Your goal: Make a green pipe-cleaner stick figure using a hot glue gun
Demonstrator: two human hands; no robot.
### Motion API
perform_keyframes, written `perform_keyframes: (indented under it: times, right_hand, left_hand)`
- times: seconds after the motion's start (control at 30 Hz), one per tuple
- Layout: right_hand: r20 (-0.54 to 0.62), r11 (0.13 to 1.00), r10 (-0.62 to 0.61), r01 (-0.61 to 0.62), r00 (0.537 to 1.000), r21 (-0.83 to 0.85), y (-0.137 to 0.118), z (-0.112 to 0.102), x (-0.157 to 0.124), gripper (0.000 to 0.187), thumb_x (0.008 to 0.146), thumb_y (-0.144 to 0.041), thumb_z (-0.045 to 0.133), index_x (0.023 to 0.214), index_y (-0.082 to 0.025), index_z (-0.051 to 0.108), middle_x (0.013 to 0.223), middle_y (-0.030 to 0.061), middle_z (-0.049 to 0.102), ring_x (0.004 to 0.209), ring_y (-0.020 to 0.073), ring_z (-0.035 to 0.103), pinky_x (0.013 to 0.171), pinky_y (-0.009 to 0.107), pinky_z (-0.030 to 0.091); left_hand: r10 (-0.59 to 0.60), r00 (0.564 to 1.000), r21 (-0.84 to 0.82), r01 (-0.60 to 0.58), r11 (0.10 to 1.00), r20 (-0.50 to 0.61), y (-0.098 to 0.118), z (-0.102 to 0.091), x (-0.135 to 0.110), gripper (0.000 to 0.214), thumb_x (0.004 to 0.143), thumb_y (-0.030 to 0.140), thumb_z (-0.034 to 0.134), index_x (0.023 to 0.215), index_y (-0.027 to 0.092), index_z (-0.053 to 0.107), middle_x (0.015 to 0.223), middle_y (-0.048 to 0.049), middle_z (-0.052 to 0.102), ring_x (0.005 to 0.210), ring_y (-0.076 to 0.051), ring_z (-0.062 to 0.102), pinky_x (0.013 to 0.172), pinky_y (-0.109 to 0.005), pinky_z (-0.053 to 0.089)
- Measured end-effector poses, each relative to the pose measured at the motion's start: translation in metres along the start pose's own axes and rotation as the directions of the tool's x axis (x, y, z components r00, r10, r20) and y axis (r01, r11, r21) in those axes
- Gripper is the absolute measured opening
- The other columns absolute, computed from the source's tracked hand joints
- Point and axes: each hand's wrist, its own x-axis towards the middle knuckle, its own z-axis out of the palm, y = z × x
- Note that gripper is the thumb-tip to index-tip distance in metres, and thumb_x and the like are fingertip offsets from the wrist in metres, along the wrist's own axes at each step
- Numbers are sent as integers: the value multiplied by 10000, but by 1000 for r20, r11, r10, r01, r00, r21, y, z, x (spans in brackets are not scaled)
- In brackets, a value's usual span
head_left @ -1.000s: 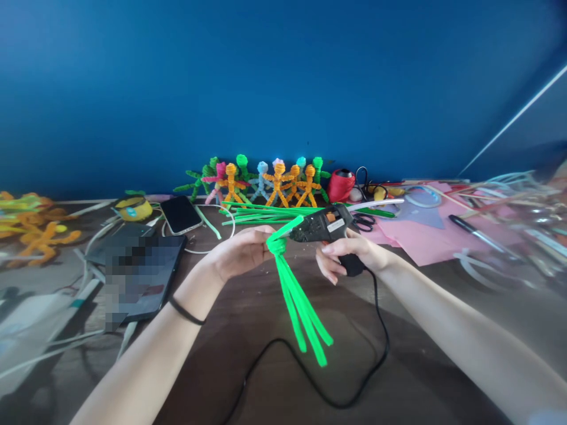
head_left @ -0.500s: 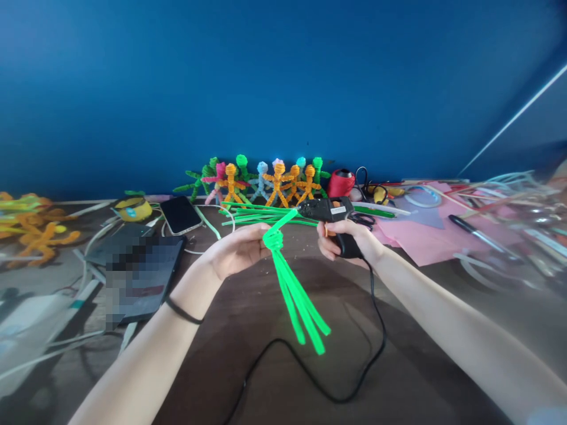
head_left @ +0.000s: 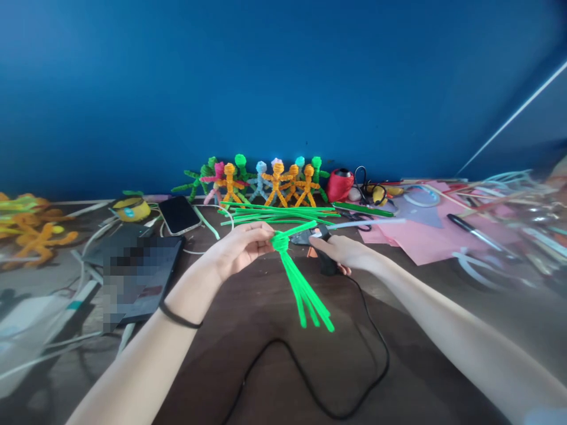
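Note:
A bundle of bright green pipe cleaners [head_left: 301, 286] hangs from my left hand [head_left: 245, 247], pinched between thumb and fingers at its wound knot. Several loose ends fan downward, and one free end points up to the right. My right hand [head_left: 348, 252] is wrapped around the grip of a black hot glue gun [head_left: 326, 262]. The gun's nozzle lies just right of the knot and below the free end; whether it touches is hard to tell. A pale glue stick [head_left: 372, 224] sticks out of the gun's back, and a black cord [head_left: 305, 375] trails over the table.
Pipe-cleaner figures [head_left: 277, 183] stand along the blue wall, with loose green pipe cleaners [head_left: 283, 213] before them. At left lie a phone [head_left: 179, 215], a dark tablet [head_left: 150, 283] and orange pipe-cleaner pieces [head_left: 42, 239]. Pink paper [head_left: 416, 242] and a black marker [head_left: 476, 233] are at right.
My right hand has lowered the glue gun and drawn it slightly left, so its nozzle has left the tip of the free end. The green bundle has shifted a little right.

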Motion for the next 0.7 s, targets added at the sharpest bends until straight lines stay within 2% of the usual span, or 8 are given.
perform_keyframes:
  times: [0.07, 0.27, 0.43, 0.57, 0.63, 0.7]
  right_hand:
    - [81, 999, 25, -22, 996, -41, -2, 0, -4, 671, 802, -705, 213, 511, -167, 489, 408, 55, 520, 350, 152, 508, 481, 292, 425]
    - [125, 993, -32, 46, 992, -111, -12, 0, -20, 683, 825, -676, 189, 544, -167, 547, 449, 45, 526, 392, 148, 509, 501, 286, 393]
    - [125, 984, -63, 82, 990, -157, -15, -2, -21, 642, 874, -570, 233, 403, -184, 436, 430, 48, 513, 455, 146, 525, 604, 287, 383]
    - [-72, 986, -133, 125, 988, -110, -10, -8, -18, 565, 860, -506, 350, 399, -187, 412, 404, 31, 473, 440, 142, 484, 561, 291, 347]
    - [-216, 971, -227, 238, 950, 29, -11, -11, -19, 513, 876, -460, 345, 452, -184, 433, 404, 11, 453, 433, 130, 464, 542, 278, 341]
    - [-325, 911, -301, 371, 897, 179, -15, -13, -25, 469, 895, -457, 304, 561, -179, 480, 450, -1, 486, 448, 121, 473, 525, 259, 347]
  left_hand:
    - [16, 1000, 61, -15, 998, -10, 0, 3, -1, 145, 576, 166, 720, 569, 121, 582, 663, 6, 609, 615, -76, 551, 660, -227, 441]
    - [63, 996, 200, -51, 979, -57, 1, 9, -3, 129, 540, 166, 701, 525, 128, 579, 703, -1, 591, 665, -95, 543, 709, -251, 421]
    - [97, 992, 294, -69, 953, -82, 0, 8, -3, 122, 556, 203, 684, 542, 141, 579, 655, 2, 575, 650, -98, 510, 702, -259, 387]
    - [131, 989, 380, -93, 920, -75, -3, 5, -1, 117, 581, 233, 675, 573, 148, 594, 649, 11, 574, 659, -100, 498, 704, -260, 369]
    - [143, 985, 421, -91, 902, -93, -4, 5, 0, 112, 589, 238, 665, 580, 152, 594, 634, 17, 572, 652, -103, 495, 699, -264, 362]
    - [149, 982, 450, -81, 889, -117, -4, 6, 0, 108, 591, 234, 646, 565, 154, 579, 600, 24, 557, 630, -104, 486, 681, -267, 355]
